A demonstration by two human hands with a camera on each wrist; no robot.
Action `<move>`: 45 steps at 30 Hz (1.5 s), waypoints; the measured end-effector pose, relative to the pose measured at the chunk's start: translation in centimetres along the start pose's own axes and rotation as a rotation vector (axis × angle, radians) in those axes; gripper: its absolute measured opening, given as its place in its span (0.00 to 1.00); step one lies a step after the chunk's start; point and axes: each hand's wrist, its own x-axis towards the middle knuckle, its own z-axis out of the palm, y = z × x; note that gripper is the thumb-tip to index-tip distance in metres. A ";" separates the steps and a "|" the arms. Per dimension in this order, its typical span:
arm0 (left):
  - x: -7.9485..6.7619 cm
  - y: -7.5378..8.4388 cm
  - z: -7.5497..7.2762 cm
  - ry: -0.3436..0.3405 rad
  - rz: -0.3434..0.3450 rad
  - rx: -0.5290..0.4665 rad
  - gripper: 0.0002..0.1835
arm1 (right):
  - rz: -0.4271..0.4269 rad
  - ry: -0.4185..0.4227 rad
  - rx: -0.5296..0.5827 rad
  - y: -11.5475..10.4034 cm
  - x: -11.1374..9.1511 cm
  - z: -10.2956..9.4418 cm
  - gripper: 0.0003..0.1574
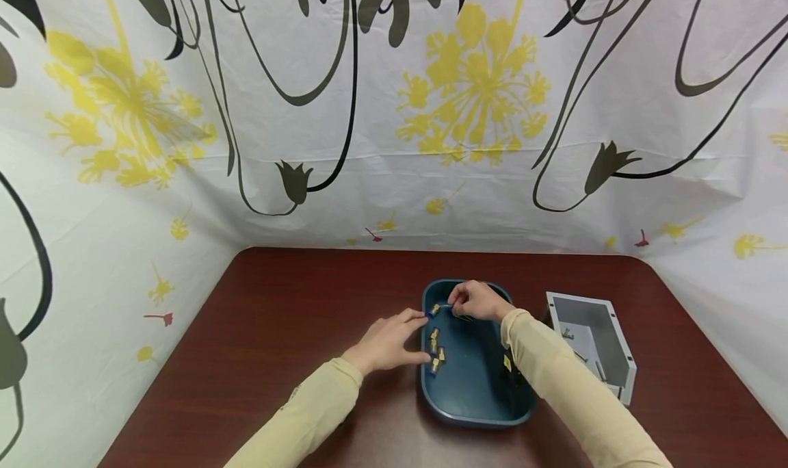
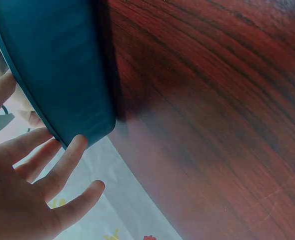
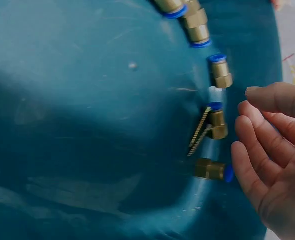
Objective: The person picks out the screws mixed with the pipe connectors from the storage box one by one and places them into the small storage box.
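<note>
Both hands are at a blue plastic tray (image 1: 477, 417). The left hand (image 1: 390, 338) has its fingers spread and touches the tray's left rim; in the left wrist view the left hand's fingertips (image 2: 79, 141) lie along the outer edge. The right hand (image 1: 480, 300) is over the tray's far end, fingers loosely bent, and nothing shows between them in the right wrist view. Near its fingertips lie brass push-in fittings (image 3: 221, 72) with blue collars and two brass-coloured screws (image 3: 200, 131). One more fitting (image 3: 210, 169) lies beside the little finger. Several fittings (image 1: 434, 345) line the tray's left side.
A grey box (image 1: 623, 345) stands right of the tray, with a few small metal pieces (image 1: 568, 334) inside; the right sleeve crosses in front of it. The dark red-brown table (image 1: 295, 317) meets a white floral cloth (image 1: 382, 180) at the back and sides.
</note>
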 end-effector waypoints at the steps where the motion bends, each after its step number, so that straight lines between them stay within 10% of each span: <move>1: 0.0 0.0 0.0 0.001 0.002 0.001 0.36 | 0.009 0.009 -0.006 0.1 0.0 0.2 0.07; 45: -0.1 0.1 -0.1 -0.005 -0.010 -0.029 0.36 | 0.089 0.084 -0.197 1.0 0.0 2.6 0.07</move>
